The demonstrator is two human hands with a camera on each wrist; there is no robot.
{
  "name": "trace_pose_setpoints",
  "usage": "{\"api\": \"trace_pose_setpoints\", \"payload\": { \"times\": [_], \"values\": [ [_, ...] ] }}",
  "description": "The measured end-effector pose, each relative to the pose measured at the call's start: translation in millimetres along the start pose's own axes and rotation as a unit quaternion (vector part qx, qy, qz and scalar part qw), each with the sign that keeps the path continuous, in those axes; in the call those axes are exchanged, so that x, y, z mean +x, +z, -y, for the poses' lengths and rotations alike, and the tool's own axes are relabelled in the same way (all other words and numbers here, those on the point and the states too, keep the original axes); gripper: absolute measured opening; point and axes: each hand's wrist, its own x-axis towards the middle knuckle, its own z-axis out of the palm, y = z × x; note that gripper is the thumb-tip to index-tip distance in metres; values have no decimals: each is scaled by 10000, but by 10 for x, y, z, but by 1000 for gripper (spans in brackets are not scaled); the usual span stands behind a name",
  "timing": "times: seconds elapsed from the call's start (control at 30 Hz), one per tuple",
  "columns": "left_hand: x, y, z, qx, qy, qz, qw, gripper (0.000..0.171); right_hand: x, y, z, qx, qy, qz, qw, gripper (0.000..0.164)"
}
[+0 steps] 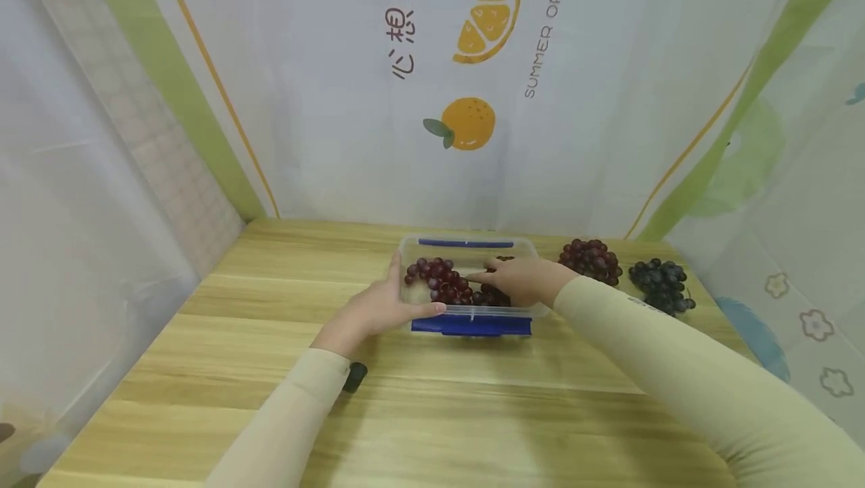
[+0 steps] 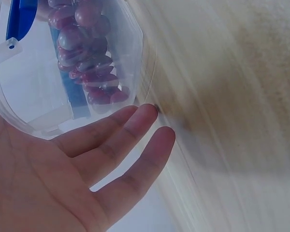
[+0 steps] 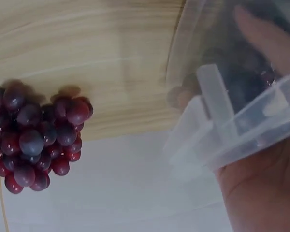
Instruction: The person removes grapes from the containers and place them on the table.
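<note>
A clear plastic box (image 1: 473,313) with blue clips stands near the table's back edge. Reddish-purple grapes (image 1: 439,278) lie in its left half, showing through the wall in the left wrist view. My left hand (image 1: 378,309) rests against the box's left front corner, thumb along the front rim and fingers extended beside the wall. Over the right rim, my right hand (image 1: 530,280) reaches inside, an extended finger pointing left over the grapes. Darker grapes (image 1: 492,296) lie under and beside this hand, partly hidden by it. In the right wrist view, a straight finger (image 3: 263,34) shows through the cloudy plastic.
Right of the box sits a red grape bunch (image 1: 589,259), also large in the right wrist view. Farther right is a black grape bunch (image 1: 661,284). The wooden table (image 1: 270,338) meets a printed curtain (image 1: 338,135) behind. A small dark object (image 1: 354,377) shows beside the left cuff.
</note>
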Motion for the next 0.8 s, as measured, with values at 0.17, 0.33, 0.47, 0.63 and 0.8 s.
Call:
{"api": "trace_pose_setpoints", "payload": {
  "times": [0.17,0.33,0.47,0.63,0.8],
  "values": [
    [11,-24,-17,-34,-5,3,10000,139,9,-28,-33,303,-315,-408,9982,46],
    [29,-26,3,40,1,64,10000,139,-25,-90,-91,557,-508,-712,9946,41],
    [42,-55,39,160,45,65,9998,139,-71,-182,-119,650,-576,-995,9912,34],
    [69,-81,75,147,190,12,9997,139,-132,-341,-159,884,-457,-1271,9869,33],
    [83,-63,126,94,262,39,9996,138,-217,-478,-176,916,-365,-1472,9842,34]
  ]
}}
